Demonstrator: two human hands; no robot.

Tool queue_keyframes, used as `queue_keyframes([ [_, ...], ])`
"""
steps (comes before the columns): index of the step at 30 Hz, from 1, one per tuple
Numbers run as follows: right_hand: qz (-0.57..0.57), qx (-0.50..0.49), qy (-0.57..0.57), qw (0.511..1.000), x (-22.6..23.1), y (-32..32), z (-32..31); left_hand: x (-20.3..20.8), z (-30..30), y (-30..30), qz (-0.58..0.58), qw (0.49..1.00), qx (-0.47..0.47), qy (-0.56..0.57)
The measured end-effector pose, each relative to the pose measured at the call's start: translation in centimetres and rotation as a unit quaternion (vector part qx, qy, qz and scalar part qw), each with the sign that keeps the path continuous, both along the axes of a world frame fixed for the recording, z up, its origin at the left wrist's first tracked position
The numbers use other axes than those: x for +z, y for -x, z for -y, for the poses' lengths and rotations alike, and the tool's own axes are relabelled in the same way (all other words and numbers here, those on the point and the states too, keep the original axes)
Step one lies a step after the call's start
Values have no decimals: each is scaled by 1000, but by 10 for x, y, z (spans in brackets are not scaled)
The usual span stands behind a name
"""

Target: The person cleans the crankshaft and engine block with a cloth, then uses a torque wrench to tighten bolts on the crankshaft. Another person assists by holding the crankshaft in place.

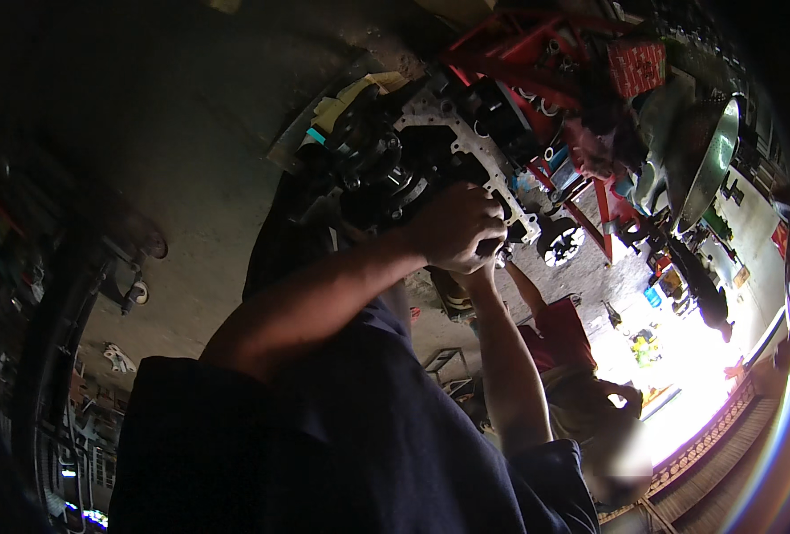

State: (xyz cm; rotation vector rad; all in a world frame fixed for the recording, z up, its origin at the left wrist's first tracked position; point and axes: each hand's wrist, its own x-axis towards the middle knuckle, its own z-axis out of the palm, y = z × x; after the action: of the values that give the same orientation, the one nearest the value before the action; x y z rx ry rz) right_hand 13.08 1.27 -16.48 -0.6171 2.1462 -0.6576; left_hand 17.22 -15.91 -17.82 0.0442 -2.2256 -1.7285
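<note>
My left hand [460, 224] is closed in a fist, its knuckles up, over the open side of a dark engine block [421, 147]. Just below it and touching it, my right hand [477, 272] is mostly hidden, with its fingers curled. What the two fists grip is covered by them; a small shiny metal piece [503, 256] shows beside them. The block's pale, holed flange [484, 153] curves past the left knuckles. Dark, rounded metal parts [368, 147], like a crankshaft, sit within the block.
A red metal frame [524, 67] stands behind the block, with rings and tools about it. A round slotted disc [562, 242] lies to the right. A large metal pan [711, 165] stands far right. Close on my right is another person [591, 418], one bare arm [526, 289] reaching toward the block.
</note>
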Motion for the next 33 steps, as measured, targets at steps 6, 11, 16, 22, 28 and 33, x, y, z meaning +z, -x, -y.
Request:
queue_keyframes([
  [6,-11,-30,15,999,-2,-11,-10,9,-4,-2,20,1000,-23,2],
  [11,11,-36,18,999,6,-12,-15,21,-9,-8,13,1000,11,17],
  [16,92,-101,36,990,49,-29,-21,50,-13,-30,47,998,-35,7],
  [22,97,-173,56,979,50,-84,-9,48,-21,-75,46,999,-1,-11],
  [28,-6,-71,20,997,31,-96,-9,24,-23,-84,37,999,-30,-8],
  [33,-9,-91,13,996,29,-98,-1,16,-18,-83,44,999,5,-30],
])
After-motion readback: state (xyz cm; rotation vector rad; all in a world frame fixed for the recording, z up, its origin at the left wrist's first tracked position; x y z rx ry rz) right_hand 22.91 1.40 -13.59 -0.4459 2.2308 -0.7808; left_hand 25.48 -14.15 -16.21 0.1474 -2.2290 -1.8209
